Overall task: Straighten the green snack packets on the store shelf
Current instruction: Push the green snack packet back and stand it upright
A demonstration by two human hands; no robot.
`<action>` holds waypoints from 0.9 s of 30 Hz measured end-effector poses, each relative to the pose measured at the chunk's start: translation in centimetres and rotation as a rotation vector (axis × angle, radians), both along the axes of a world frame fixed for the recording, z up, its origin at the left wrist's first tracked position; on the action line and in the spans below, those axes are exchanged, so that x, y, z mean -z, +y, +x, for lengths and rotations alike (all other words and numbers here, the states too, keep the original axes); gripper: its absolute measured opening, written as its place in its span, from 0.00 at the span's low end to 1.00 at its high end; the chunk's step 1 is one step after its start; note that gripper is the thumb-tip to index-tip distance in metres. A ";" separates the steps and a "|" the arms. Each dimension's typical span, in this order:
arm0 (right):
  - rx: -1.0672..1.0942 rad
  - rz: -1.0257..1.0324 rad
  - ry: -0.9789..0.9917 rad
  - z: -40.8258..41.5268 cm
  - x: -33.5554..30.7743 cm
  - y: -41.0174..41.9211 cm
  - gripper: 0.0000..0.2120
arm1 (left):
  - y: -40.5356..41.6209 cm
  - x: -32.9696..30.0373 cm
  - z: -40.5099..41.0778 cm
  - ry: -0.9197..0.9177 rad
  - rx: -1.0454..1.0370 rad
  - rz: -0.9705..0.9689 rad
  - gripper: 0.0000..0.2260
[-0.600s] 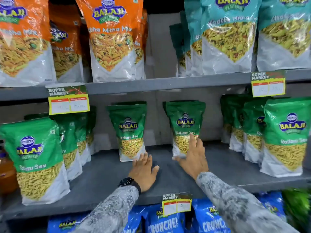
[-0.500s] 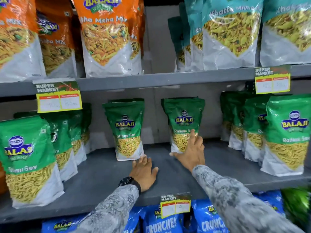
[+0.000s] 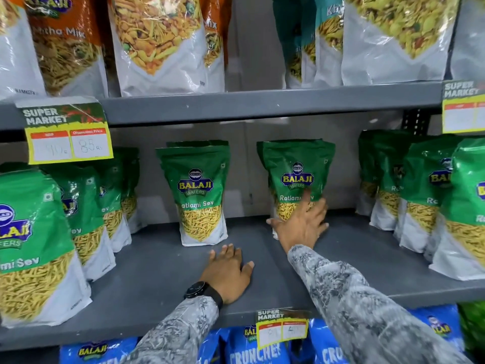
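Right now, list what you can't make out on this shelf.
- Head view: lower front of the right centre packet, covered by the right hand.
- Price tag at right, cut by the frame edge.
- Left tag's first price, too faint.
- Packets behind the front rows, mostly hidden.

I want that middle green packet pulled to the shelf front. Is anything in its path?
Nothing visible blocks it. Bare grey metal shelf lies in front of the right-hand middle green Ratlami Sev packet, which the right hand touches; the left hand rests beside that path.
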State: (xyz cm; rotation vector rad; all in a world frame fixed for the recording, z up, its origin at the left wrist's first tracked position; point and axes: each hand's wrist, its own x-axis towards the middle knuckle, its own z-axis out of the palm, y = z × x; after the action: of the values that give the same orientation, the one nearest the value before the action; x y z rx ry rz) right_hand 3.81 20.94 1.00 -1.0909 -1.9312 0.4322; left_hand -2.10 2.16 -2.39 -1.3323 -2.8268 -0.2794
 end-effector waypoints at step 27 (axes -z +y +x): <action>-0.208 0.087 0.088 10.8 1.7 -3.2 0.63 | 0.0 -0.4 0.4 -0.021 -0.022 -0.069 0.31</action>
State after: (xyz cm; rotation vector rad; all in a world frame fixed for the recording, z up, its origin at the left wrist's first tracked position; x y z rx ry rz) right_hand 14.57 17.75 -0.73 -0.8060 -1.9736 0.4965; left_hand -1.75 2.14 -2.01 -1.3166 -2.8924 -0.1983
